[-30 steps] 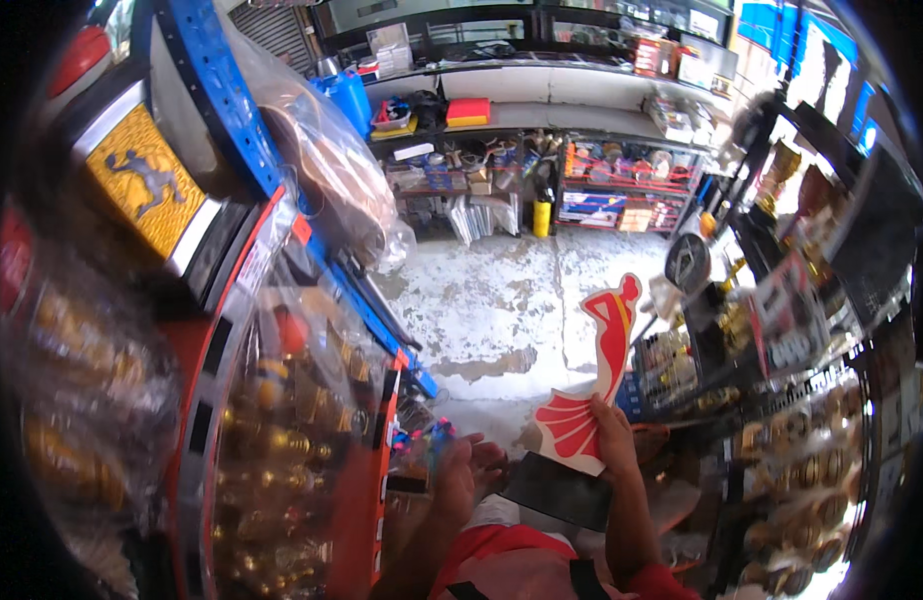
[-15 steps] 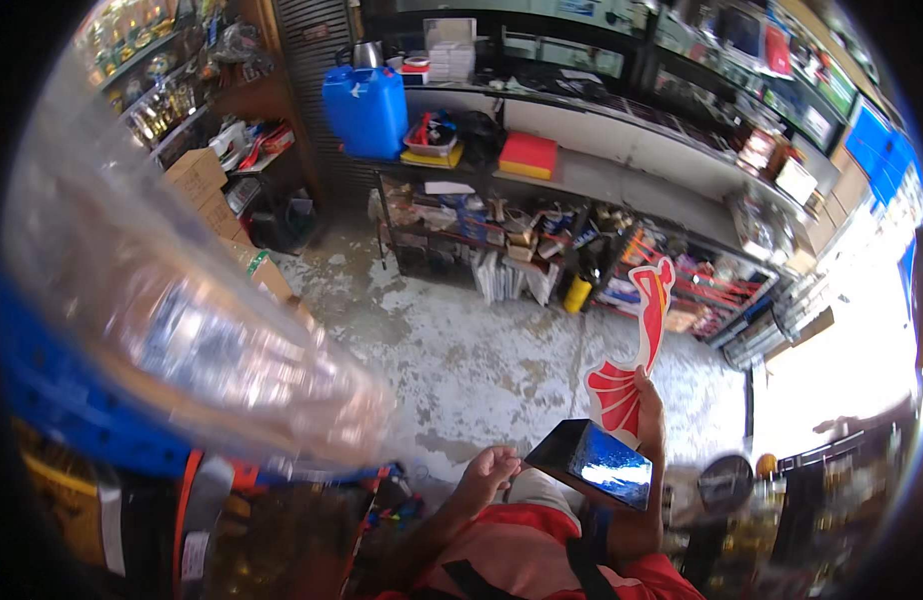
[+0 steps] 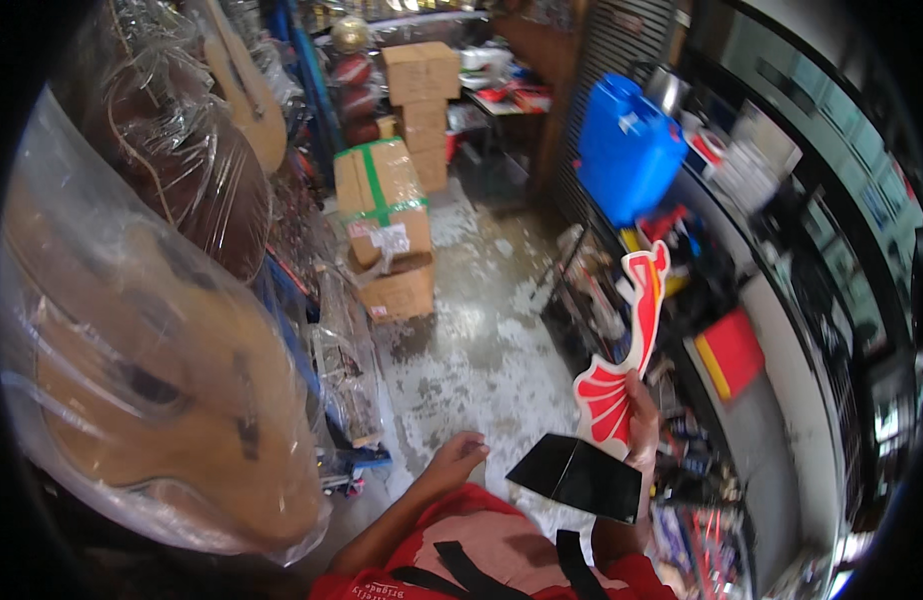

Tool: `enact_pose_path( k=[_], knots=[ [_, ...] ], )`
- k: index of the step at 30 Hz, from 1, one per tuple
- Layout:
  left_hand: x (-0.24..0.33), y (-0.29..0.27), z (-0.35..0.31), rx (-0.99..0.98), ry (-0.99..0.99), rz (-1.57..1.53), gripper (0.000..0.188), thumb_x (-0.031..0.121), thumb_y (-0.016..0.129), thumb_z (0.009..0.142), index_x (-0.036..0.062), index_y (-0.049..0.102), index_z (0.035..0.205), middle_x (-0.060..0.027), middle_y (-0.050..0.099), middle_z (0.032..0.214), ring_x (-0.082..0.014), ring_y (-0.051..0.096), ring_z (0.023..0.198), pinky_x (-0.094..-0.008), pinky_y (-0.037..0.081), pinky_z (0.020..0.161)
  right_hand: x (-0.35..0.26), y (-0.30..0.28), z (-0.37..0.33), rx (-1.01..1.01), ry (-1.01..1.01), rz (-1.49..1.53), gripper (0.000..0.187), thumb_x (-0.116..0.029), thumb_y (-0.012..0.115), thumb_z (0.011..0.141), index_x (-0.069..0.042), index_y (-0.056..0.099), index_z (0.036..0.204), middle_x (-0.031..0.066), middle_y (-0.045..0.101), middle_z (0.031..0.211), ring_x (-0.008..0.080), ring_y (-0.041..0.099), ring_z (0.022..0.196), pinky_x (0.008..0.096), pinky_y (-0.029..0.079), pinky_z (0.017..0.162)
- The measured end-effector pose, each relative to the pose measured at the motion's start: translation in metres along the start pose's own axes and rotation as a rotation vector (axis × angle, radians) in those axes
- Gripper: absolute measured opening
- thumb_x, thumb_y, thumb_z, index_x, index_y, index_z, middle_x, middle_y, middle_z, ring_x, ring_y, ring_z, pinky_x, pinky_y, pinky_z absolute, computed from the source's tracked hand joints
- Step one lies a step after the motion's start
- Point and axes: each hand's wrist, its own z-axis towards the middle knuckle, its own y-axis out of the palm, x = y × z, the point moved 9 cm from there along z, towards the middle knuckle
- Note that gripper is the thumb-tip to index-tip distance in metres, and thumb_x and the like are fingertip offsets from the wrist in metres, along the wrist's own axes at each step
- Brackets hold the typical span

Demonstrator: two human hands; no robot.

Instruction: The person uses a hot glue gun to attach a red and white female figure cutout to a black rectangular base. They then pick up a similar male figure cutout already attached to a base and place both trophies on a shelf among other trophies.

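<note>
My right hand (image 3: 642,420) is closed on a trophy, gripping the lower part of its flat red and white cutout figure (image 3: 607,402). The figure has a slim curving body above a fan-shaped lower part with white lines. Below it, the trophy's glossy black block base (image 3: 579,478) hangs tilted in front of my right forearm. My left hand (image 3: 457,460) hovers to the left of the base, apart from it. It holds nothing, and its fingers are loosely bent.
Plastic-wrapped guitars (image 3: 172,390) crowd the left side. Cardboard boxes (image 3: 382,190) stand stacked ahead along a narrow concrete aisle (image 3: 462,330). On the right, a long shelf carries a blue jerrycan (image 3: 630,150) and a red and yellow block (image 3: 730,353), with clutter underneath.
My view has swung left, bringing the guitars and boxes into sight while the shelf slides right. The trophy stays in my right hand; its base no longer shows the bright reflection.
</note>
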Motion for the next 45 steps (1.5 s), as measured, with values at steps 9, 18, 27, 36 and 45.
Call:
enact_pose_path(
  k=[9, 18, 27, 36, 45],
  knots=[
    [0.098, -0.052, 0.2, 0.23, 0.145, 0.135, 0.042, 0.027, 0.067, 0.096, -0.0025, 0.06, 0.125, -0.017, 0.07, 0.112, -0.023, 0.068, 0.104, -0.0361, 0.053, 0.089, 0.019, 0.08, 0.239, -0.234, 0.248, -0.334, 0.037, -0.033, 0.06, 0.102, 0.0, 0.064, 0.116, 0.0109, 0.073, 0.109, 0.0167, 0.073, 0.091, 0.0317, 0.058, 0.084],
    [0.27, -0.123, 0.439, 0.283, 0.329, 0.24, 0.042, 0.026, 0.068, 0.096, -0.0015, 0.059, 0.127, -0.0171, 0.07, 0.116, -0.0246, 0.067, 0.109, -0.0362, 0.053, 0.092, -0.031, 0.168, 0.473, -0.282, 0.274, -0.336, 0.038, -0.031, 0.057, 0.103, 0.002, 0.063, 0.122, 0.012, 0.073, 0.108, 0.0187, 0.072, 0.095, 0.0335, 0.059, 0.087],
    [0.329, -0.216, 0.622, 0.43, 0.336, 0.106, 0.038, 0.019, 0.07, 0.095, -0.0015, 0.06, 0.125, -0.0124, 0.068, 0.117, -0.0193, 0.063, 0.11, -0.0336, 0.049, 0.099, 0.012, 0.319, 0.721, -0.57, 0.519, -0.253, 0.035, -0.028, 0.055, 0.105, 0.003, 0.065, 0.116, 0.0118, 0.074, 0.103, 0.0172, 0.072, 0.088, 0.0308, 0.058, 0.083],
    [0.411, -0.352, 0.737, 0.747, 0.235, -0.008, 0.043, 0.023, 0.068, 0.097, -0.0049, 0.056, 0.128, -0.0164, 0.067, 0.116, -0.0224, 0.066, 0.104, -0.0341, 0.053, 0.092, 0.092, 0.434, 0.932, -0.684, 0.599, -0.417, 0.032, -0.029, 0.057, 0.104, 0.001, 0.066, 0.11, 0.01, 0.074, 0.099, 0.0143, 0.071, 0.086, 0.029, 0.057, 0.08],
    [0.545, -0.476, 0.902, 0.762, 0.341, -0.066, 0.045, 0.026, 0.07, 0.096, 0.0037, 0.055, 0.132, -0.0139, 0.068, 0.114, -0.0218, 0.067, 0.103, -0.0342, 0.055, 0.085, 0.109, 0.583, 1.135, -0.718, 0.451, -0.543, 0.033, -0.029, 0.058, 0.102, 0.0, 0.064, 0.115, 0.01, 0.072, 0.104, 0.0158, 0.07, 0.094, 0.0317, 0.054, 0.087]
  ],
)
